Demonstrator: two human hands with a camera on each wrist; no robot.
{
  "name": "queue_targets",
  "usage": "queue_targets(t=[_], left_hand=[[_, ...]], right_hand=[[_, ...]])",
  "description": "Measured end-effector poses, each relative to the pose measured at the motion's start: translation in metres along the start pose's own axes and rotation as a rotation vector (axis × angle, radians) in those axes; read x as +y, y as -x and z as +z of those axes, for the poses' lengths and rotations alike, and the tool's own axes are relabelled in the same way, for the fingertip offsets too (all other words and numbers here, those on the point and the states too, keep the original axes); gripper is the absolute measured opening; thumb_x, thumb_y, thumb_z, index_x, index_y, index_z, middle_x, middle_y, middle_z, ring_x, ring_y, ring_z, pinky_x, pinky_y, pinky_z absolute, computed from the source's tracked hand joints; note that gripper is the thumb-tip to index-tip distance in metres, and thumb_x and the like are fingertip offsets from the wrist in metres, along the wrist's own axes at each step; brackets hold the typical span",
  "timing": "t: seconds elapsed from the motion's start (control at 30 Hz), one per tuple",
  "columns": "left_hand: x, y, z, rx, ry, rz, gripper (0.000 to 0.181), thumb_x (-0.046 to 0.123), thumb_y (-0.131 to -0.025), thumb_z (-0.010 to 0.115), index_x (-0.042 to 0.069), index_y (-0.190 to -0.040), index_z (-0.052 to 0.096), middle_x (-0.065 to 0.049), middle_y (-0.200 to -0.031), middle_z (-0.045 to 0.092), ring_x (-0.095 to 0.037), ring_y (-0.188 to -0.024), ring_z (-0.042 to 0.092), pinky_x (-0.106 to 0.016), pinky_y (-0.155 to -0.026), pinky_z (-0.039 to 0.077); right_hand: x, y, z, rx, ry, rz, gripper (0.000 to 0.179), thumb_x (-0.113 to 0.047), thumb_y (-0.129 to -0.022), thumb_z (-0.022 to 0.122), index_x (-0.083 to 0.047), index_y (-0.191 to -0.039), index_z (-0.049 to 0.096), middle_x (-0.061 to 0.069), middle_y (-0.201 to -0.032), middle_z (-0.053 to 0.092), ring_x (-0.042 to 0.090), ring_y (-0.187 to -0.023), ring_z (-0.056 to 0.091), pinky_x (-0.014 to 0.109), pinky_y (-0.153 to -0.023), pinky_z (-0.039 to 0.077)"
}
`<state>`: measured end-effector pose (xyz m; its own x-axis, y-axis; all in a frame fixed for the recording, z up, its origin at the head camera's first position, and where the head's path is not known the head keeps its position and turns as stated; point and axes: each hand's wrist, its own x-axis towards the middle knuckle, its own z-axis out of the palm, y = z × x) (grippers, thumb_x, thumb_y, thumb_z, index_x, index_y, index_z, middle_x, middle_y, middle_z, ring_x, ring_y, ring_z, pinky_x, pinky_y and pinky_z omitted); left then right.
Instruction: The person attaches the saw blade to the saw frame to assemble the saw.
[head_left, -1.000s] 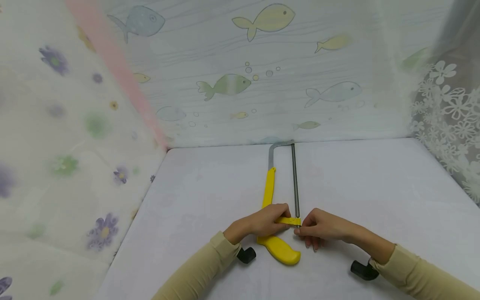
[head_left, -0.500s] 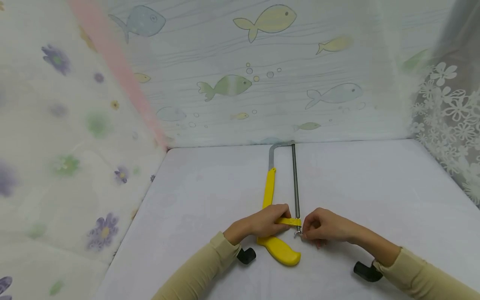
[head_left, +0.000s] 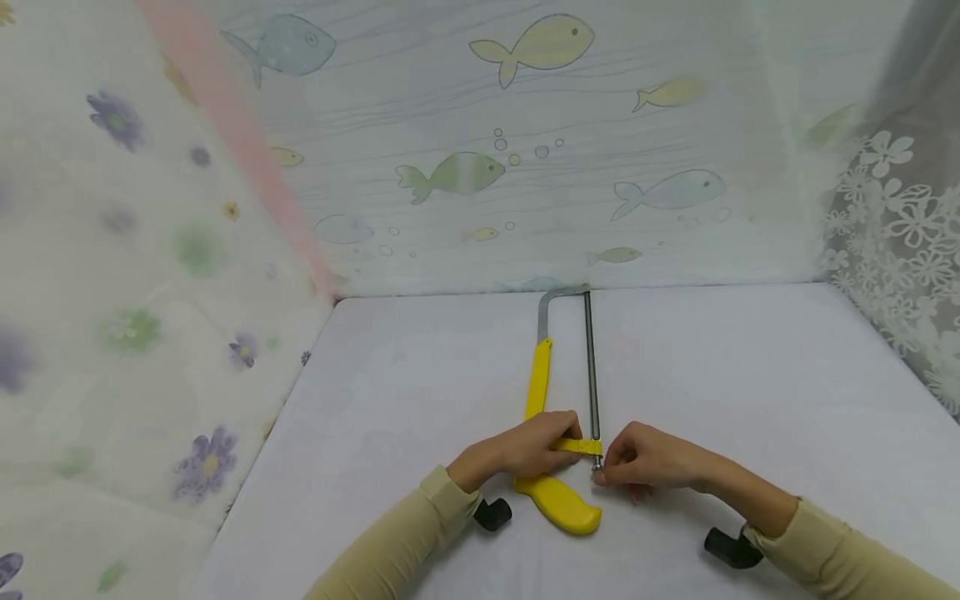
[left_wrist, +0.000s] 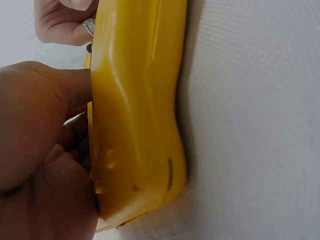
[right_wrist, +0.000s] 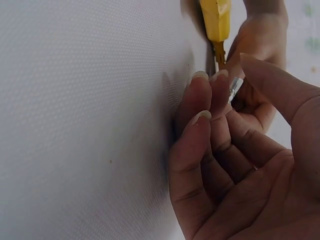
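A hacksaw with a yellow handle (head_left: 566,506) and a grey metal frame lies flat on the white table, its dark blade (head_left: 592,367) on the right side. My left hand (head_left: 528,442) grips the saw where the yellow crosspiece (head_left: 579,447) leaves the handle. At the near end of the blade, a small silver wing nut (left_wrist: 90,26) sticks out past the crosspiece. The curled thumb and fingers of my right hand (head_left: 656,454) are right at this wing nut, the thumb tip overlapping it in the head view. In the right wrist view, the lower fingers are curled in.
The white table (head_left: 420,358) runs back to a fish-patterned curtain (head_left: 450,100), which the saw's far end nearly reaches. A flowered curtain (head_left: 150,275) borders the left side, lace fabric (head_left: 900,200) the right. Black camera mounts (head_left: 492,513) sit under both wrists.
My right fingers came off the wing nut, leaving it in plain sight half a second ago, and are back at it now. The left hand and the hacksaw have stayed in place.
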<state>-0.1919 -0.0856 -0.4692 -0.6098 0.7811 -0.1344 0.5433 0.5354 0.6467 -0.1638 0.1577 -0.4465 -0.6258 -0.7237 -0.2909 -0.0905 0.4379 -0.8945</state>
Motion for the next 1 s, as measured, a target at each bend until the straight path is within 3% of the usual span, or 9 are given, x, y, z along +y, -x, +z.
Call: queue_targets(t=[0.2,0.6,1.0], left_hand=[[0.0004,0.0002,0.0007,-0.001,0.009,-0.003,0.012,0.019,-0.103,0.064,0.013,-0.111,0.056,0.007,-0.104,0.061,-0.005,-0.089,0.052,-0.015,-0.082,0.045],[-0.0026,-0.0008,0.0023,-0.001,0.004,0.006,0.012,0.018,-0.103,0.064,0.013,-0.111,0.056,0.007,-0.104,0.060,-0.004,-0.089,0.052,-0.015,-0.082,0.045],[-0.0021,-0.0005,0.0001,-0.004,-0.001,0.008,0.012,0.017,-0.103,0.063,0.013,-0.112,0.056,0.006,-0.106,0.061,-0.004,-0.091,0.052,-0.014,-0.082,0.045]], right_hand=[[0.0008,-0.0027,0.0028,0.007,0.022,0.021,0.036,-0.030,-0.099,0.068,-0.003,-0.076,0.073,0.004,-0.061,0.061,0.012,-0.052,0.049,0.022,-0.047,0.038],[0.0003,-0.0033,0.0028,0.024,0.013,0.036,0.036,-0.027,-0.100,0.067,-0.001,-0.075,0.072,0.005,-0.061,0.062,0.013,-0.052,0.050,0.023,-0.047,0.039],[0.0006,-0.0003,-0.0027,0.005,-0.006,0.043,0.023,-0.021,-0.100,0.065,-0.004,-0.087,0.074,0.007,-0.069,0.065,0.016,-0.057,0.055,0.024,-0.050,0.042]])
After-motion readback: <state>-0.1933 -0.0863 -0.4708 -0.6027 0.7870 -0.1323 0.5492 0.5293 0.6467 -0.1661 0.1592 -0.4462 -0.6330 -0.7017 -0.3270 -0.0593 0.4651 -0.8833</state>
